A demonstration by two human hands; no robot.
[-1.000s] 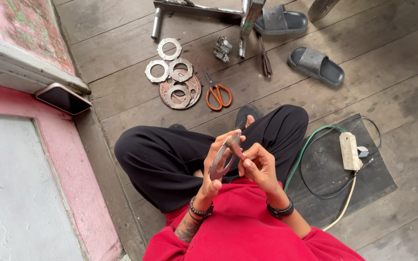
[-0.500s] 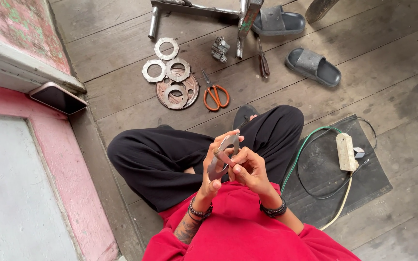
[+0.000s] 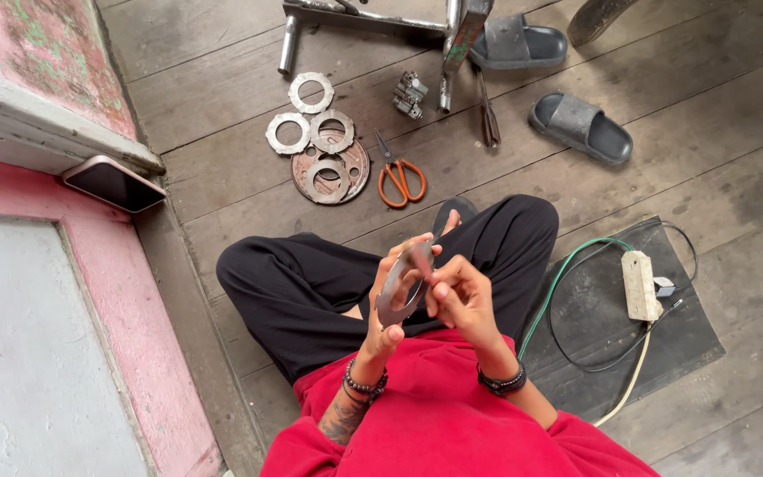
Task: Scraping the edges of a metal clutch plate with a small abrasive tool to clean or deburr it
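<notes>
Person seated cross-legged on plank floor [image 3: 222,177]; left hand [image 3: 388,305] and right hand [image 3: 457,296] meet above the lap, a metal ring [image 3: 399,287] held between them. Ahead on the floor: a cluster of rings [image 3: 318,146], scissors [image 3: 399,177] just right of it, a small metal part [image 3: 410,94] and a screwdriver [image 3: 487,115] farther on, two sandals [image 3: 580,128] beyond to the right, a metal frame [image 3: 373,18] at the far edge. To the person's right a mat [image 3: 664,344] carries a power strip [image 3: 639,284] and cables; to the left a phone [image 3: 112,184] lies by the wall ledge [image 3: 37,132].
</notes>
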